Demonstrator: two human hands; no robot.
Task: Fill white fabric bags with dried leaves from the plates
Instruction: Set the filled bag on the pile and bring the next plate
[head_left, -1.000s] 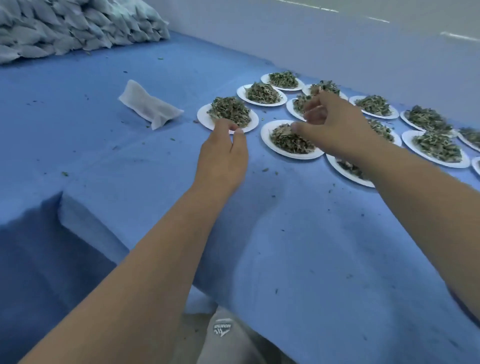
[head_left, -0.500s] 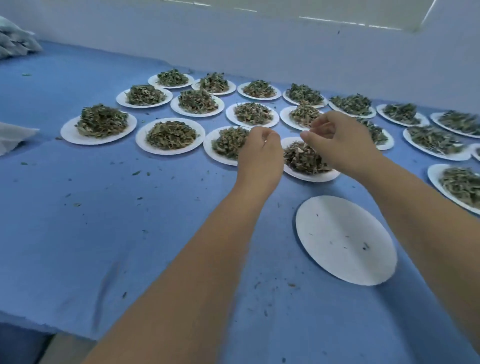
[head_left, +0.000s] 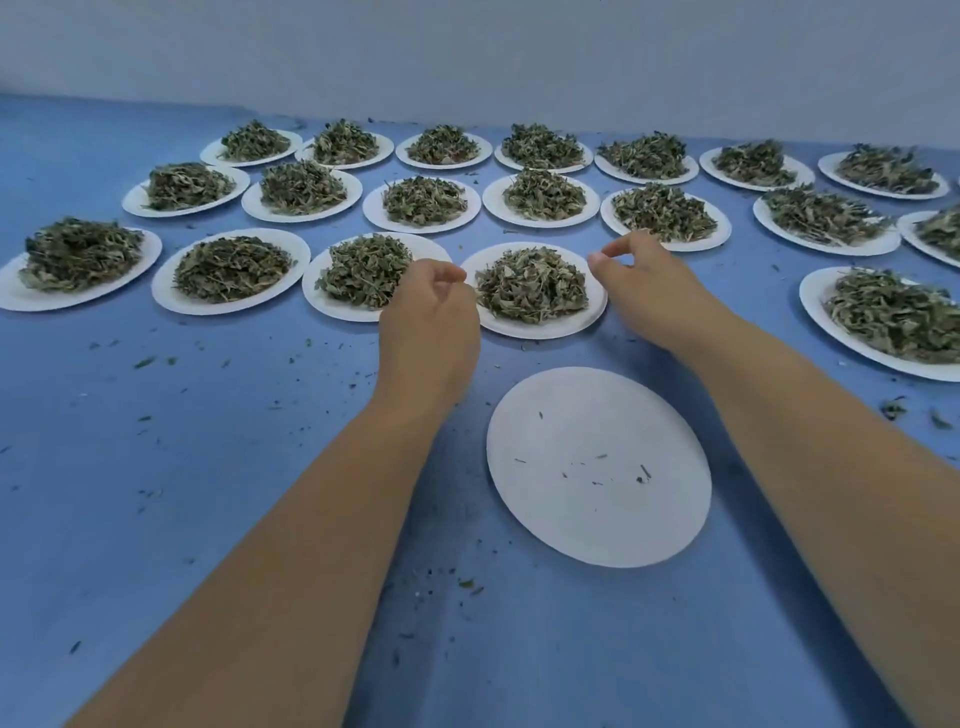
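Several white paper plates heaped with dried green leaves stand in rows on the blue cloth. One full plate (head_left: 561, 325) with its leaf pile (head_left: 531, 284) lies between my hands. My left hand (head_left: 428, 319) hovers at that plate's left rim, fingers curled and holding nothing. My right hand (head_left: 641, 283) is at the right rim, thumb and forefinger slightly apart, also holding nothing. An emptied plate (head_left: 597, 467) with a few crumbs lies nearer to me. No white fabric bag is in view.
The blue cloth (head_left: 182, 467) is strewn with leaf crumbs. Full plates reach to the left (head_left: 10, 296) and right (head_left: 821, 306) edges of the view. A pale wall (head_left: 467, 52) runs behind the back row.
The view has swung right, away from the white bag and the stacked bags on the left. Both hands have moved to either side of one full plate, spreading apart.
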